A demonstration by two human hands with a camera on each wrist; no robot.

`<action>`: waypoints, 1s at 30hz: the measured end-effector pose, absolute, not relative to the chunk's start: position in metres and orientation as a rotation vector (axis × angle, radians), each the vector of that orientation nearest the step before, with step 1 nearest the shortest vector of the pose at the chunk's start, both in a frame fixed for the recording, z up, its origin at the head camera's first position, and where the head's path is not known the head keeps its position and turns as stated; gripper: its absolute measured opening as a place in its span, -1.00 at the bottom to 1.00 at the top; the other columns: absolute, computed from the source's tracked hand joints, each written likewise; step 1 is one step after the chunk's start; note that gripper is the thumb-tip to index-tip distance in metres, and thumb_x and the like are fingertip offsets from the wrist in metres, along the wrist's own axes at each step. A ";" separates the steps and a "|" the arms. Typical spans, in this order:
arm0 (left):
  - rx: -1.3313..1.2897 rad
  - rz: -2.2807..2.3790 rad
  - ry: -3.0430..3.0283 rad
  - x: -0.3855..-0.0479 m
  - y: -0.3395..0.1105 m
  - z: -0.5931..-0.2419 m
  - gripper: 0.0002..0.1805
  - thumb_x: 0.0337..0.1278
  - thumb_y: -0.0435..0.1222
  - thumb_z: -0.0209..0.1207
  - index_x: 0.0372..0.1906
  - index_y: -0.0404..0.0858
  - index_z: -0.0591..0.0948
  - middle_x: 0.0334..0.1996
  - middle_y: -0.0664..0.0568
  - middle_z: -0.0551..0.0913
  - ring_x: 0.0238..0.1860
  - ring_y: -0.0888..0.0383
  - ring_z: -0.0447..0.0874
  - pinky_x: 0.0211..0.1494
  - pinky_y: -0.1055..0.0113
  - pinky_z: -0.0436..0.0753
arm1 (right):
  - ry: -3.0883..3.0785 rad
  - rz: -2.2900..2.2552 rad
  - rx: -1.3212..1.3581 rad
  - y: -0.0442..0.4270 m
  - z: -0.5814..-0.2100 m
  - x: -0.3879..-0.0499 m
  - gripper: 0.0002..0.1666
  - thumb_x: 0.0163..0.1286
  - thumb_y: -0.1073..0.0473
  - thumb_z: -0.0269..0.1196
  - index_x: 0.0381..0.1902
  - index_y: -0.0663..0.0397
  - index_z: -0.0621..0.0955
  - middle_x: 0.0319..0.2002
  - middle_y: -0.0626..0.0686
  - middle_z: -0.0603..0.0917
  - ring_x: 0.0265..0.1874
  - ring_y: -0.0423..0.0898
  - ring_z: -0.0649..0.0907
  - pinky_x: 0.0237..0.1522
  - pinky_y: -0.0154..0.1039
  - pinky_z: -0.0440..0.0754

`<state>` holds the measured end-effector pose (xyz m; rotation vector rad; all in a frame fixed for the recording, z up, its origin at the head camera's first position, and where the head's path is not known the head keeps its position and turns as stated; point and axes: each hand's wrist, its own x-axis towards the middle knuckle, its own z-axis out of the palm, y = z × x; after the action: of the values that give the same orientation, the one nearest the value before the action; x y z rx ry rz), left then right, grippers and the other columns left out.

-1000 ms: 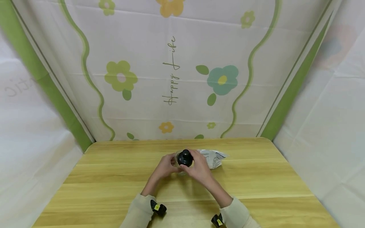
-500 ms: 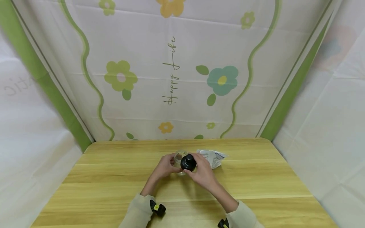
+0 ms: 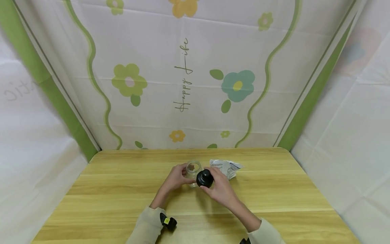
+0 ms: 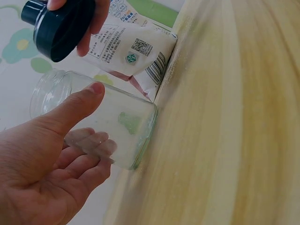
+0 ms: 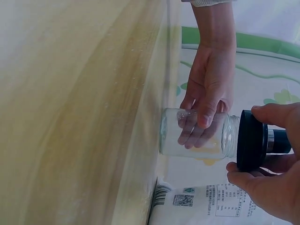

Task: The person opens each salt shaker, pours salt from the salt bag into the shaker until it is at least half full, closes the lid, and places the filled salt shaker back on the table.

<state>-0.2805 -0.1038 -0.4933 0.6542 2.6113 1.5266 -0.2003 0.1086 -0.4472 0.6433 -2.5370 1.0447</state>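
Observation:
A clear glass jar (image 4: 119,110) with a threaded, uncovered mouth stands upright on the wooden table. My left hand (image 3: 176,177) grips its side, with the thumb across the front and the fingers curled behind the glass. Just right of the jar's mouth, my right hand (image 3: 220,187) pinches a black lid (image 3: 204,178) by its rim. This lid has a knob on top with a silver band, seen in the right wrist view. In the left wrist view the lid's hollow underside faces the jar side, apart from the glass.
Behind my right hand, a white printed packet (image 3: 226,168) with a QR code and barcode lies on the wooden table (image 3: 128,189). A white flowered curtain (image 3: 158,112) rises at the table's back edge. More cloth hangs on both sides.
My right hand has lifted the black lid off the jar's mouth and moved it right and toward me, uncovering the opening. My left hand stays around the jar.

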 end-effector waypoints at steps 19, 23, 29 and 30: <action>0.635 1.528 2.598 -0.281 -0.103 -0.493 -0.33 -0.12 -0.26 0.54 0.16 -0.40 0.58 0.10 -0.25 0.67 0.13 -0.16 0.67 0.17 0.07 0.67 | -2.687 1.029 0.623 0.120 -0.461 -0.197 -0.30 -0.02 0.16 0.59 0.10 0.24 0.61 0.12 0.22 0.66 0.17 0.20 0.58 0.23 0.25 0.48; 0.637 1.527 2.601 -0.281 -0.104 -0.494 -0.33 -0.11 -0.27 0.54 0.17 -0.41 0.58 0.11 -0.25 0.67 0.13 -0.17 0.67 0.17 0.06 0.67 | -2.714 1.030 0.647 0.122 -0.462 -0.197 -0.23 -0.04 0.17 0.59 0.14 0.34 0.59 0.16 0.32 0.62 0.20 0.27 0.55 0.26 0.29 0.46; 0.621 1.511 2.600 -0.280 -0.104 -0.493 -0.31 -0.10 -0.23 0.54 0.19 -0.37 0.58 0.13 -0.22 0.66 0.14 -0.13 0.67 0.17 0.09 0.67 | -2.748 1.002 0.711 0.126 -0.465 -0.196 -0.34 -0.06 0.18 0.60 0.05 0.19 0.64 0.12 0.26 0.66 0.12 0.19 0.62 0.17 0.19 0.57; 0.617 1.513 2.597 -0.280 -0.104 -0.493 -0.31 -0.09 -0.23 0.54 0.20 -0.37 0.57 0.13 -0.22 0.66 0.14 -0.13 0.67 0.18 0.09 0.67 | -2.756 0.999 0.720 0.127 -0.466 -0.196 -0.35 -0.06 0.18 0.60 0.04 0.17 0.65 0.10 0.24 0.66 0.10 0.18 0.63 0.16 0.18 0.57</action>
<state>-0.2801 -0.1045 -0.4931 0.6173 2.5966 1.5127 -0.1963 0.1267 -0.4657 0.7195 -2.7557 0.9995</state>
